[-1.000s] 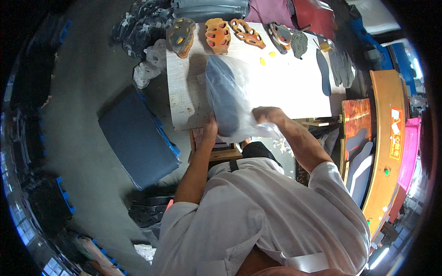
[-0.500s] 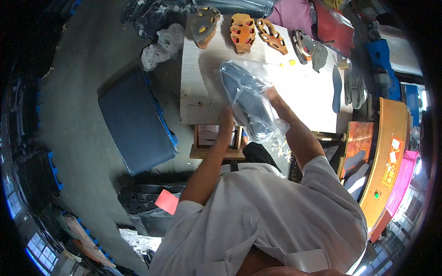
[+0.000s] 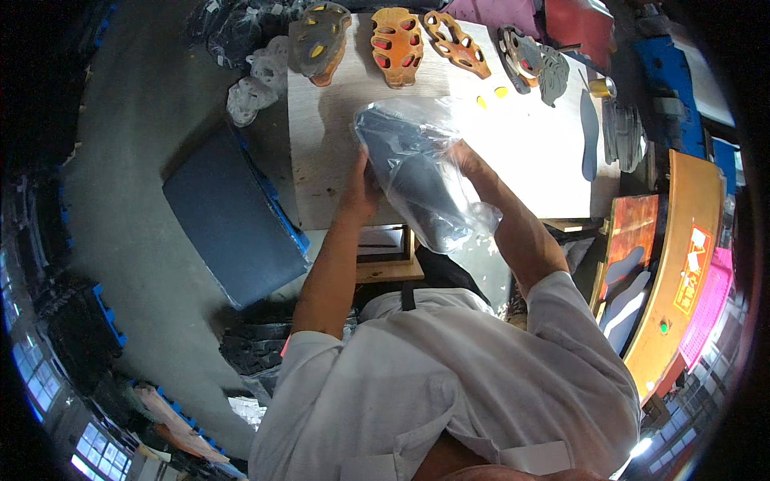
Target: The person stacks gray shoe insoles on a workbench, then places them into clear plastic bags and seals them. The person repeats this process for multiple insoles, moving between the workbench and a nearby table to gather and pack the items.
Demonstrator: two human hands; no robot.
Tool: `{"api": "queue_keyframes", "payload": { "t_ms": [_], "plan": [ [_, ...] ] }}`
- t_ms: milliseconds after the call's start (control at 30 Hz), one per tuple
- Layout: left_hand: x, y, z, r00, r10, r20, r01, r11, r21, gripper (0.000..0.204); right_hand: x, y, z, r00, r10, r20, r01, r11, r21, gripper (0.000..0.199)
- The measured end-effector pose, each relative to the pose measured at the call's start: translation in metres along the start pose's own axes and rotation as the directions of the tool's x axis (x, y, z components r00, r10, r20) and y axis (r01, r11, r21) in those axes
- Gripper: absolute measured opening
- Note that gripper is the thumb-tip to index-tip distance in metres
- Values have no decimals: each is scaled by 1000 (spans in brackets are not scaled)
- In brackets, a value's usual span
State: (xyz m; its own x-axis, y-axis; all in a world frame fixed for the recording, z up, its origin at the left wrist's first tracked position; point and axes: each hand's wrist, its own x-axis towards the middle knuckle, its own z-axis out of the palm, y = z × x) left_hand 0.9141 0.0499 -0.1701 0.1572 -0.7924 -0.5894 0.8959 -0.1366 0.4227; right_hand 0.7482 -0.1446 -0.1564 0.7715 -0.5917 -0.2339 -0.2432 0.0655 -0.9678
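Note:
A clear plastic bag (image 3: 426, 164) with flat dark sheet-like pieces inside is held over the near edge of the white table (image 3: 321, 152). My left hand (image 3: 362, 191) grips its left side, the fingers mostly hidden behind the plastic. At its right side my right hand (image 3: 469, 160) is closed on the bag, with the fingertips partly out of sight. The lower end of the bag hangs past the table edge, above an open wooden drawer (image 3: 389, 272).
Along the table's far side lie foot-shaped orange pieces with holes (image 3: 398, 50), another one topped with dark grey (image 3: 321, 44), and small yellow ovals (image 3: 501, 92). A dark insole-shaped piece (image 3: 589, 136) lies at right. Dark sheets (image 3: 233, 220) are stacked at left.
My left hand has moved up and away from me to the bag's left side. The bag has shifted slightly left in view, with my right hand still on it.

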Motion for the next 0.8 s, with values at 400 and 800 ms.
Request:
{"api": "queue_keyframes", "payload": {
  "t_ms": [400, 800],
  "plan": [
    [-53, 42, 39, 725, 391, -567, 67, 779, 623, 68, 6, 17, 7, 985, -144, 97, 173, 757, -630, 38],
    [-78, 17, 169, 877, -214, 430, -447, -691, 568, 18, -26, -106, -22, 998, 22, 66, 36, 654, -755, 26]
  ]
}}
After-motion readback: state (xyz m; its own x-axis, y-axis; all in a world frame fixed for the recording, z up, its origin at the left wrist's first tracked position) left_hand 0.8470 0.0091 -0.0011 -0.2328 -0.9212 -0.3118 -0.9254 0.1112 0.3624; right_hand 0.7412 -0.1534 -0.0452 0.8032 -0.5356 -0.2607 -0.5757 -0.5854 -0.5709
